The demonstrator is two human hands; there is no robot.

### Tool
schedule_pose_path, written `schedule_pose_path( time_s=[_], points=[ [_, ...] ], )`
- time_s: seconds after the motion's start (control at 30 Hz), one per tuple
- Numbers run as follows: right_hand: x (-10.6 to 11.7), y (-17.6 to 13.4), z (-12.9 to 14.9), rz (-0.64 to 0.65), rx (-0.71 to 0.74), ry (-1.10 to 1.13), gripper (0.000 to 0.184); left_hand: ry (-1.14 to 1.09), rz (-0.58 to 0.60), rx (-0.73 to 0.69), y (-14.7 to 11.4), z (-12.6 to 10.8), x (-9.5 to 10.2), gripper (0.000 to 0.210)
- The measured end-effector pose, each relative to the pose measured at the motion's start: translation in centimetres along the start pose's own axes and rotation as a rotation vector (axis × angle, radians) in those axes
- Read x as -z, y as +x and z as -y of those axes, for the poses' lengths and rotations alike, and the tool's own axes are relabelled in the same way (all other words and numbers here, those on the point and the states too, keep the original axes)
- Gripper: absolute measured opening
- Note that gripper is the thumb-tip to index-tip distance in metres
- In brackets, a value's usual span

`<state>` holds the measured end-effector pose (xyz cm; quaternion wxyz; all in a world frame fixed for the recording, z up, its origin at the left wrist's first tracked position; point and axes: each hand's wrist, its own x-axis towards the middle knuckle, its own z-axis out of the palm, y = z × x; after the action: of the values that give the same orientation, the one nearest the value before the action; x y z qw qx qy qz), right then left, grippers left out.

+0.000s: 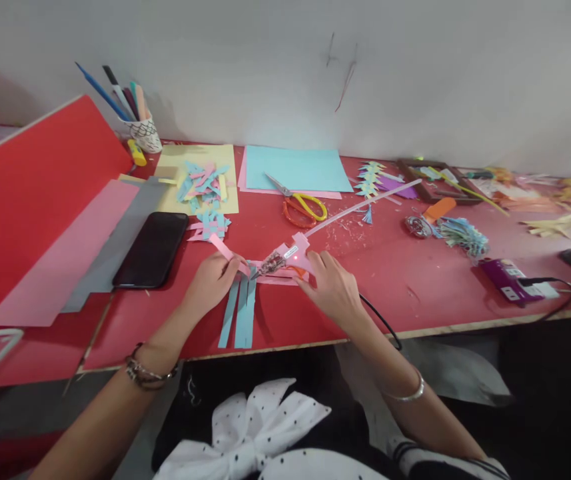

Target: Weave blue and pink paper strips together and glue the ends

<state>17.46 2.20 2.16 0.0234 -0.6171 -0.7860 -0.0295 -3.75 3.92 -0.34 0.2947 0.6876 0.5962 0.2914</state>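
Note:
My left hand (211, 283) pinches a pink paper strip (222, 247) between thumb and fingers. Beneath and just in front of it, light blue paper strips (245, 317) hang toward the table's front edge, with pink strips crossing at their top. A pink hot glue gun (299, 252) is gripped in my right hand (334, 288). Its nozzle, partly coated in dark residue, points left and is close to the strips beside my left fingers. Whether it touches them I cannot tell. From its rear a long translucent glue stick (365, 206) sticks out up and right.
Scissors (295, 198) lie beyond the glue gun, near blue sheets (298, 168). At left are a black phone (152, 250), a pen cup (145, 133) and a raised red board (40, 200). Woven paper pieces (210, 227) sit behind my left hand. A purple power socket (510, 281) stands right.

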Motion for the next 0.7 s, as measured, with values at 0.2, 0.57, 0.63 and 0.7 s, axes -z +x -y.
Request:
schedule_pose_path(
  time_s=[0.2, 0.57, 0.63, 0.7],
  points=[
    [0.04, -0.06, 0.22, 0.038, -0.007, -0.012, 0.033, 0.061, -0.009, -0.015, 0.0, -0.49, 0.25, 0.042],
    [0.36, -0.33, 0.0, 0.047, -0.016, -0.044, 0.032, 0.059, -0.029, -0.018, 0.04, -0.71, 0.23, 0.039],
    [0.39, -0.41, -0.15, 0.042, -0.024, -0.051, 0.031, 0.069, -0.031, -0.019, 0.08, -0.6, 0.19, 0.038],
    [0.48, -0.5, -0.32, 0.047, -0.036, -0.056, 0.03, 0.07, -0.033, -0.012, 0.09, -0.54, 0.17, 0.038]
  ],
)
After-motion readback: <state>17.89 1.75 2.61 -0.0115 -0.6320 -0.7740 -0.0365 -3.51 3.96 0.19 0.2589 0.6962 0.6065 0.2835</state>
